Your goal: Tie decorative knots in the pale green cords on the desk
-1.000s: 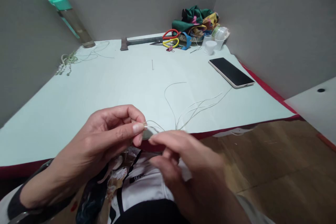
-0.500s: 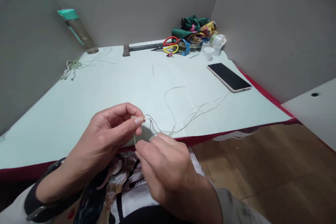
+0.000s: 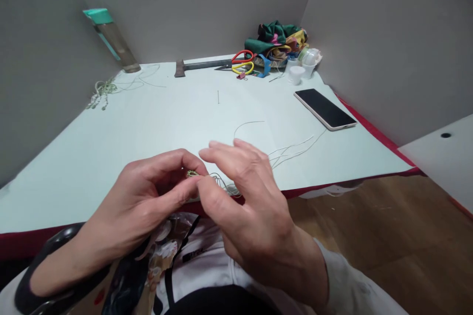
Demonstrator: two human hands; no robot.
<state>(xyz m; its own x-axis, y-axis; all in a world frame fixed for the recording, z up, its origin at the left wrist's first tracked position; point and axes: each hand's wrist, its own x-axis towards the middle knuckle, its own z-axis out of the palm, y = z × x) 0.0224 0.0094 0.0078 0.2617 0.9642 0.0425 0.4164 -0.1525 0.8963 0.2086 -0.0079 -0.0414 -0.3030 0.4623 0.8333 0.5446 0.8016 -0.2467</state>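
Near the table's front edge, my left hand (image 3: 148,194) pinches a small green knotted cord piece (image 3: 192,173) between thumb and forefinger. My right hand (image 3: 251,197) is raised beside it, fingers spread, its thumb tip close to the left fingertips. Whether that thumb touches the cord is unclear. Thin pale cords (image 3: 291,150) run from the knotted piece behind my right hand and trail over the table toward the phone.
On the white table (image 3: 166,123) are a phone (image 3: 325,109), a pin (image 3: 218,97), a hammer (image 3: 207,65), scissors (image 3: 242,62), small white cups (image 3: 295,75) and bundled fabric (image 3: 277,39). Far left: a bottle (image 3: 116,42) and braided cords (image 3: 102,93).
My right hand has risen toward the left fingertips, and its fingers have opened out from a closed grip. My left hand keeps its pinch, with more of the green knotted piece showing.
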